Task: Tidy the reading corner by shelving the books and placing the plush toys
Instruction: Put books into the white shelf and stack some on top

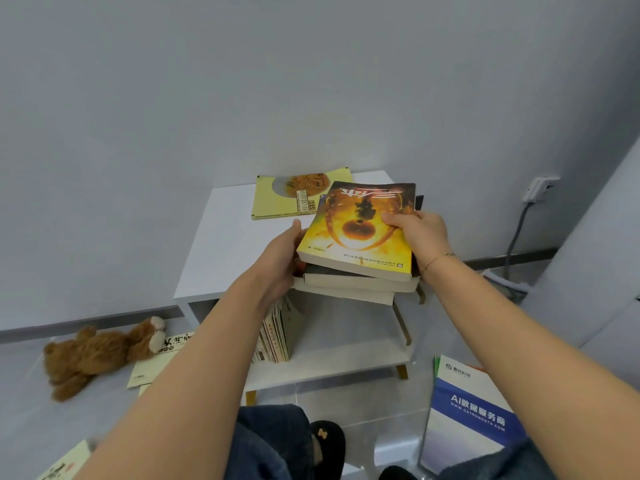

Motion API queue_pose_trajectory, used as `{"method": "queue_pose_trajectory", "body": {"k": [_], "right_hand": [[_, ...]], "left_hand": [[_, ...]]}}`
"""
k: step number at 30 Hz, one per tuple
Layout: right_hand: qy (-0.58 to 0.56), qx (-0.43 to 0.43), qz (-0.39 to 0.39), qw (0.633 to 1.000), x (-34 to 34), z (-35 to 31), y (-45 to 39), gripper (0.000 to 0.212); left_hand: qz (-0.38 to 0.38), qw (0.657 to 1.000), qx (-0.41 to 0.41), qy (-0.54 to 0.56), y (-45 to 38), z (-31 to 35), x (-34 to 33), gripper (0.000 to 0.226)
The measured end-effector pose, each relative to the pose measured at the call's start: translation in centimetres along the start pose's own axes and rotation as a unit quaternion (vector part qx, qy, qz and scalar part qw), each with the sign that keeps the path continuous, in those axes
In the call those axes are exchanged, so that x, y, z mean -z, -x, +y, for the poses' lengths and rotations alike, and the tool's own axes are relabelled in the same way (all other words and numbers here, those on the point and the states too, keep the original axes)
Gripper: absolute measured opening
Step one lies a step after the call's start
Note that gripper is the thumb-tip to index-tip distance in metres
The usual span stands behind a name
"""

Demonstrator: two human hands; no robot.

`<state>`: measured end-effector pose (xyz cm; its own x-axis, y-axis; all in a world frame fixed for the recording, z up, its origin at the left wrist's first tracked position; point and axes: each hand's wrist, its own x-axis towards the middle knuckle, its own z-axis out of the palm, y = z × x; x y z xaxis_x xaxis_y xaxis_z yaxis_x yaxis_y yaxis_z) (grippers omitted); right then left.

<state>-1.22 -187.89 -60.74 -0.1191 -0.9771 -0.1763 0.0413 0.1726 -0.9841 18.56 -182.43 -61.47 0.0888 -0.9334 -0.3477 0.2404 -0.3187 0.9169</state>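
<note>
Both hands, left hand (282, 258) and right hand (420, 237), grip a stack of books (356, 251) above the white shelf unit (221, 244). Some books (273, 337) already stand on its lower shelf; the plush bear (97, 355) and loose books (464, 410) lie unsorted on the floor.

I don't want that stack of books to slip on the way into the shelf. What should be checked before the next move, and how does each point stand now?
1. Both hands on the stack of books: ok, left hand at its left side, right hand at its right with the thumb on the top cover.
2. Stack squared up: not ok, the books are fanned and offset.
3. Room on the lower shelf: ok, open space right of the upright books.
4. Support underneath the stack: cannot tell.
5. Plush bear out of the path: ok, on the floor to the left.
</note>
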Motion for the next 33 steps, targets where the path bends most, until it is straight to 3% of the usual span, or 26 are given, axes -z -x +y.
{"method": "queue_pose_trajectory", "body": {"k": [5,9,13,21,25,29,33], "right_hand": [[-0.142,-0.034,0.057,0.988,0.2,0.4,-0.2,0.035],[-0.162,-0.024,0.101,0.981,-1.0,1.6,-0.1,0.040],[-0.175,-0.015,0.112,0.978,-1.9,1.8,0.2,0.041],[-0.202,-0.014,0.154,0.967,0.2,0.0,-0.4,0.039],[-0.188,-0.004,0.172,0.967,2.9,-1.1,-0.6,0.048],[-0.171,-0.022,0.129,0.977,5.4,-2.3,-0.2,0.047],[-0.148,-0.094,0.020,0.984,6.0,-2.9,1.6,0.022]], "left_hand": [[-0.039,0.999,-0.003,0.022,0.9,0.1,0.0,0.038],[-0.016,0.998,-0.016,0.059,1.2,-0.1,-0.5,0.035],[-0.030,0.997,-0.020,0.070,1.4,-0.1,-0.2,0.051],[-0.011,0.997,-0.028,-0.073,1.0,-0.3,-0.1,0.042],[0.002,0.975,-0.066,-0.211,1.0,-0.5,-0.7,0.044],[0.023,0.957,-0.125,-0.259,1.3,-0.3,-1.8,0.043],[0.056,0.955,-0.144,-0.252,1.6,-0.2,-2.4,0.041]]}}
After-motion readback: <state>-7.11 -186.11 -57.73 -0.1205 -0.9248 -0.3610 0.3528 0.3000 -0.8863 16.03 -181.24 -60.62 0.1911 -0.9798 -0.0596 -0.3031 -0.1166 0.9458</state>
